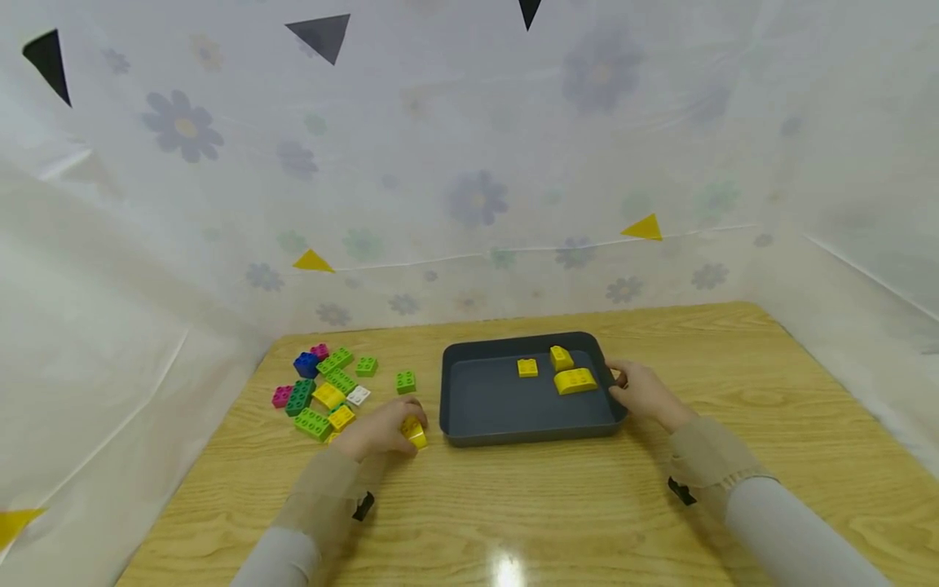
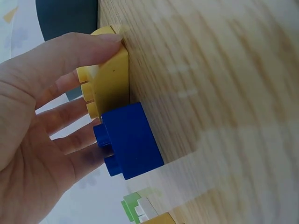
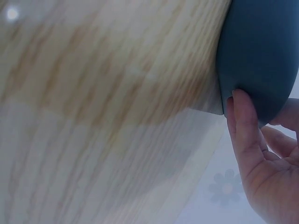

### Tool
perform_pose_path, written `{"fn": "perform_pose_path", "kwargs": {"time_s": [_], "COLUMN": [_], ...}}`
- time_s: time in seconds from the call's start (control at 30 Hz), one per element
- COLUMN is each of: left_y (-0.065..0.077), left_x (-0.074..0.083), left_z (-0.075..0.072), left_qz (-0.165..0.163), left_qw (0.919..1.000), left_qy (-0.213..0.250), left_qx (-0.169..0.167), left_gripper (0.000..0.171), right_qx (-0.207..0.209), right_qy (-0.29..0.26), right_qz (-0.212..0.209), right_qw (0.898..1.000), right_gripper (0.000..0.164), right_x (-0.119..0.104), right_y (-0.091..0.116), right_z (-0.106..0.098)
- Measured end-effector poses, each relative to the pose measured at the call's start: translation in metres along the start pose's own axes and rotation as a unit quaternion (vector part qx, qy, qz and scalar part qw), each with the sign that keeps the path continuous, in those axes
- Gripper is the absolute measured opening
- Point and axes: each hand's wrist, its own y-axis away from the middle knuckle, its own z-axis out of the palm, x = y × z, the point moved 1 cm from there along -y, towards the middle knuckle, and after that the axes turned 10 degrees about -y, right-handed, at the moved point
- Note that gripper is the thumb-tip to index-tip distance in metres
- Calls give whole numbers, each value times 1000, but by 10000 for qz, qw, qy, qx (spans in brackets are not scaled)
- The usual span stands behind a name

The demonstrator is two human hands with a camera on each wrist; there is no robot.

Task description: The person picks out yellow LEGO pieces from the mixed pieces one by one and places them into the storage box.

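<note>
At eight o'clock from the dark tray (image 1: 495,403), my left hand (image 1: 383,425) pinches a yellow block (image 1: 416,434); at three o'clock, my right hand (image 1: 647,395) grips the tray. Three yellow blocks (image 1: 575,381) lie inside.

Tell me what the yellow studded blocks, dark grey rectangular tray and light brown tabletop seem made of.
Yellow studded blocks: most likely hard plastic, smooth, judging by even colour and moulded studs.
Dark grey rectangular tray: perhaps plastic or coated metal, fairly dull; its uniform surface leaves that open.
Light brown tabletop: wood or wood-look laminate, glossy; grain shows and a light reflects.
</note>
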Motion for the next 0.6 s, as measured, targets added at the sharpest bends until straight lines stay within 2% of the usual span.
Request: {"fn": "perform_pose_path", "kwargs": {"time_s": [0.33,0.6], "left_y": [-1,-5], "left_x": [-2,-1], "left_z": [-2,-22], "left_qz": [125,-246], "left_qw": [9999,9991], "left_qy": [-13,-182], "left_qx": [90,304], "left_gripper": [28,31], "right_qx": [35,32], "right_qy": [45,35], "right_qz": [-20,-12], "right_qw": [10000,10000], "right_gripper": [49,49], "right_x": [2,2], "right_y": [-1,-1], "right_z": [1,1]}}
